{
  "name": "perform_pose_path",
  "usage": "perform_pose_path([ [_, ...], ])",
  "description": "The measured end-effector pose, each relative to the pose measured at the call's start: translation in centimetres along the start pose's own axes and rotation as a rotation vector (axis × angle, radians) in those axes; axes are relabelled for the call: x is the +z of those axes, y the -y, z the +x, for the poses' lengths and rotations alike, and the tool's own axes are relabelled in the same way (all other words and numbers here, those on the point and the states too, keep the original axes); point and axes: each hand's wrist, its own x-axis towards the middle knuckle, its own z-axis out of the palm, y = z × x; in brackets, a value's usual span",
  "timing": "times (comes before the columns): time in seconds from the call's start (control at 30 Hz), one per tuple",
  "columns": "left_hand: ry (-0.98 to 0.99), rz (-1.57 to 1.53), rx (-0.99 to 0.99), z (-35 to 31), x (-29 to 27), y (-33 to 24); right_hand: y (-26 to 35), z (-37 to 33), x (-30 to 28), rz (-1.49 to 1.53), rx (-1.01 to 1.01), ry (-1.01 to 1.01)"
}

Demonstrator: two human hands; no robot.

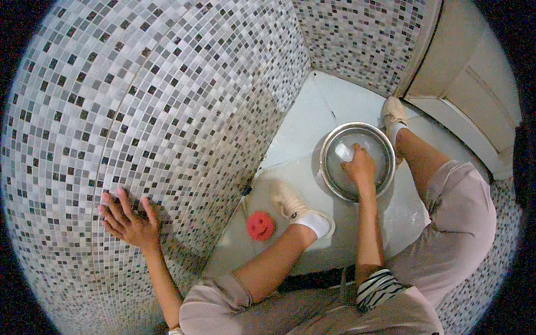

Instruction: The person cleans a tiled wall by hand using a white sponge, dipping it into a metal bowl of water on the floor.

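My left hand point(129, 221) lies against the mosaic-tiled wall point(184, 106) with its fingers spread. It holds nothing. Down in a round metal basin point(329, 181) on the floor is my right hand point(360, 164), over or in cloudy greyish water point(365, 139). Its thumb and forefinger stand apart, and the other fingers look bent and partly hidden. A bright white patch shows on the water beside the fingertips; whether it is a reflection or an object I cannot tell. Near my left shoe sits a round red scrubbing sponge point(260, 225) with a smiling face cut into it.
My beige shoes point(287, 201) stand on pale, wet-looking floor tiles point(304, 117), one on either side of the basin. A second tiled wall point(363, 44) meets the first at the far corner. At the right is a beige panelled door point(474, 84) with a raised sill.
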Motion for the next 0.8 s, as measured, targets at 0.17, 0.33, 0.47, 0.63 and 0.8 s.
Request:
perform_pose_path([
  [0.17,0.004,-0.010,0.017,-0.6,0.8,0.9,1.5,0.0,-1.5,0.044,0.010,0.087],
  [0.33,0.017,-0.005,0.020,-0.7,0.6,0.7,1.6,-0.1,-1.5,0.025,0.015,0.075],
  [0.47,-0.009,-0.023,0.030,-0.7,0.8,0.5,1.3,-0.1,-1.7,0.025,0.021,0.051],
  [0.63,0.008,-0.033,0.007,-0.9,0.9,0.2,0.5,-0.2,-2.0,-0.037,-0.008,0.096],
  [0.8,0.009,0.017,0.029,-0.2,0.3,1.6,3.4,-0.2,-3.1,0.324,-0.024,-0.108],
])
